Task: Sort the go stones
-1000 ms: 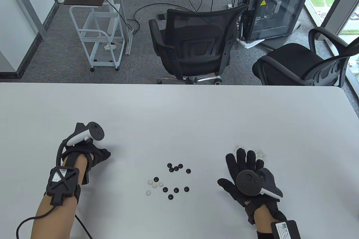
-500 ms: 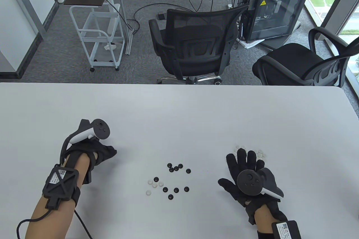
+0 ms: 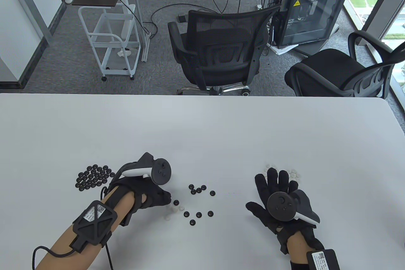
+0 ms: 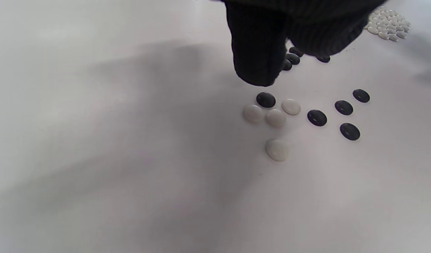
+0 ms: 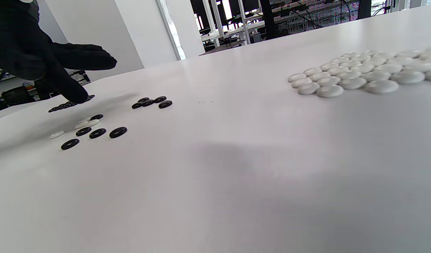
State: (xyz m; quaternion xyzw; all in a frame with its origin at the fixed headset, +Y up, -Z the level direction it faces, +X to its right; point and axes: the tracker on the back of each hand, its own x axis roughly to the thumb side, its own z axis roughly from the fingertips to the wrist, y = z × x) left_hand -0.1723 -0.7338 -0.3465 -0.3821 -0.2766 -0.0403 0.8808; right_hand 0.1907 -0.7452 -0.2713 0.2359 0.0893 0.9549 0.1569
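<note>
Here, at far left, a pile of black stones [image 3: 94, 177] lies on the table [image 3: 202, 130], behind the left hand [image 3: 148, 192]. That hand's fingers [image 4: 257, 52] hang curled and hold nothing, their tips just above a black stone [image 4: 265, 99] that touches three white stones [image 4: 275, 117]. Beyond the fingertips lie loose black stones [image 3: 198, 202], some near, some farther. The right hand [image 3: 275, 194] lies flat, fingers straight and spread, holding nothing; past its fingertips sits the white pile [image 5: 363, 72], partly hidden under them from above.
</note>
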